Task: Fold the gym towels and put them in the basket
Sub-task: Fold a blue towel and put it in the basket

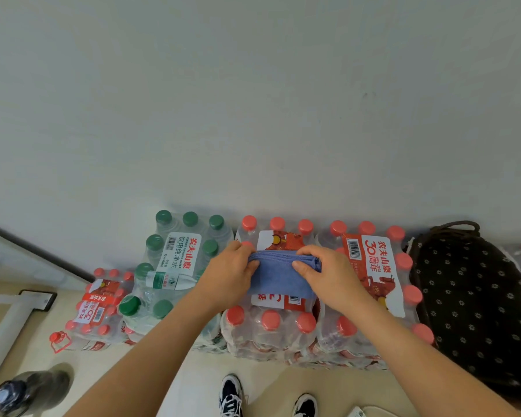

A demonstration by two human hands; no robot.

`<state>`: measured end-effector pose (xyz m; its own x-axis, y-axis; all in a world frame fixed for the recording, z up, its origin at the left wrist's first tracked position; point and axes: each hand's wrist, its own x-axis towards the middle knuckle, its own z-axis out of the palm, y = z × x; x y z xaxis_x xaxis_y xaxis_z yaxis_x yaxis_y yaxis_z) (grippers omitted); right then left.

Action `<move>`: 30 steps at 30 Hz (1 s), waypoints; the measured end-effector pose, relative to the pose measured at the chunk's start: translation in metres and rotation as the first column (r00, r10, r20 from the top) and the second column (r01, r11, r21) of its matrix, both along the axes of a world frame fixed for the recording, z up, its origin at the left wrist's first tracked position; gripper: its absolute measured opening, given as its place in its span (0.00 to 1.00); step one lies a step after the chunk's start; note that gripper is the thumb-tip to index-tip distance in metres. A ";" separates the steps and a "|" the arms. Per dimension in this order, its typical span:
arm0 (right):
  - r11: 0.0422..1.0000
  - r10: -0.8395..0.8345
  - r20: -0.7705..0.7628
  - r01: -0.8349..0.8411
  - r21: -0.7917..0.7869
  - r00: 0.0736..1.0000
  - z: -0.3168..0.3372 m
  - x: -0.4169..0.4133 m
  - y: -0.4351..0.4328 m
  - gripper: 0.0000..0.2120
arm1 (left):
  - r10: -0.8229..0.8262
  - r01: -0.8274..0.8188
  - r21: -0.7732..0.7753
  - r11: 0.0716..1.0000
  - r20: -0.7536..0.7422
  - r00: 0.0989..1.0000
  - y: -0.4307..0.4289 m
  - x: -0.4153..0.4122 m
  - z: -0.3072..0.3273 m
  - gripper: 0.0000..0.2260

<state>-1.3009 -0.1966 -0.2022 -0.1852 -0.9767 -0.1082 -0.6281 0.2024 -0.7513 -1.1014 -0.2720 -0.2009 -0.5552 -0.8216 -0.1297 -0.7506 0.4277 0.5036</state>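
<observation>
Here: towel [280, 278] on red-capped bottle pack [271, 329] | white wall [253, 100] | beige floor [193, 383]

A blue towel [278, 279] lies folded into a small rectangle on top of a shrink-wrapped pack of red-capped bottles [269, 329]; its cloth looks soft and plain, with no pattern; the far edge shows several stacked layers and a stitched hem at the right corner; the left hand [230, 273] grips the far left corner and the right hand [324, 273] grips the far right corner, thumbs on top; the near edge rests flat on the pack; well to the right stands a dark fabric basket [469, 296] with small white flowers and a corded handle, apart from the towel.
</observation>
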 end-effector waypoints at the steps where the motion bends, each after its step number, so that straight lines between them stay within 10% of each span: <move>1: 1.000 -0.006 0.002 0.006 0.029 1.000 -0.001 0.000 -0.004 0.07 | 0.013 -0.013 0.020 1.000 0.015 1.000 -0.003 -0.001 0.000 0.08; 12: 0.973 -0.026 0.040 0.016 0.232 0.999 -0.001 -0.004 -0.037 0.06 | 0.064 -0.094 0.322 0.942 0.101 0.993 -0.036 -0.011 0.008 0.11; 24: 0.966 -0.247 -0.059 0.250 0.070 0.967 0.001 0.005 -0.036 0.09 | 0.201 -0.201 -0.030 0.979 0.003 0.980 -0.018 -0.006 -0.017 0.13; 30: 0.992 -0.058 -0.201 0.079 0.097 0.978 0.010 0.006 -0.031 0.09 | 0.116 -0.115 0.015 0.993 -0.042 0.992 -0.016 0.012 -0.028 0.16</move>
<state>-1.2954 -0.2281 -0.1921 -0.2792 -0.9463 -0.1629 -0.7437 0.3204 -0.5867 -1.0898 -0.2878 -0.2291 -0.4619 -0.8790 -0.1184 -0.7724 0.3330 0.5408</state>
